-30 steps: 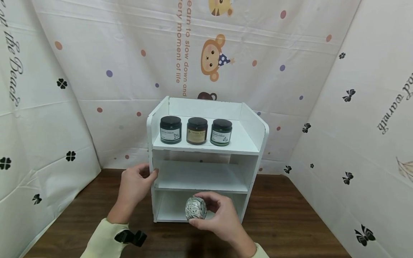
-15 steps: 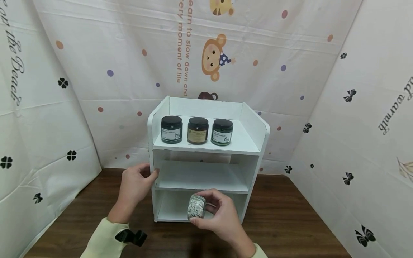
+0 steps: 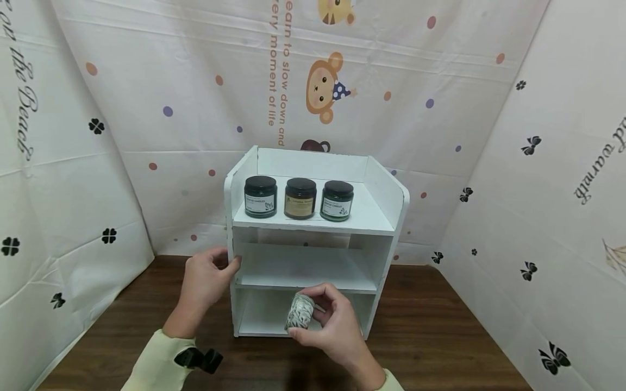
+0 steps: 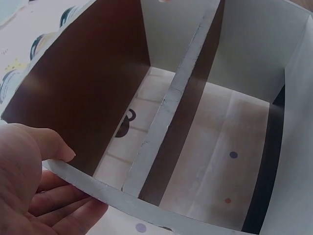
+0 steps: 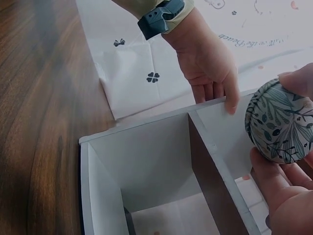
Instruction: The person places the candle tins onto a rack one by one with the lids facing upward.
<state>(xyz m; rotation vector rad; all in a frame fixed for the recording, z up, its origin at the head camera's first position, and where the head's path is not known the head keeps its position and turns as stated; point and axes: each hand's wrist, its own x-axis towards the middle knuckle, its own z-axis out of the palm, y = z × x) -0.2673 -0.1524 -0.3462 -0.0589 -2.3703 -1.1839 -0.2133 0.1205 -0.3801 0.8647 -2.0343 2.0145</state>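
Note:
My left hand (image 3: pixel 204 282) grips the left side panel of a white three-tier shelf (image 3: pixel 308 267). In the left wrist view the thumb lies inside that panel and the fingers outside. My right hand (image 3: pixel 335 320) holds a small round tin (image 3: pixel 300 311) with a green and white leaf pattern, in front of the lower tiers. The thumb is below it and the fingers above, and the tin is tilted. Its leaf-printed round face shows in the right wrist view. On the top tier, in a row, stand two dark green candle jars (image 3: pixel 261 203) (image 3: pixel 336 207) and, between them, a brown candle jar (image 3: pixel 300 206).
The shelf stands on a dark wooden table (image 3: pixel 430 336). Printed cloth (image 3: pixel 195 136) hangs behind it and along both sides. A black device (image 3: pixel 198 359) is strapped to the left wrist.
The tin has turned and tilted in my right hand, shifting slightly to the right. My left hand keeps its grip on the shelf, and the jars stand as before.

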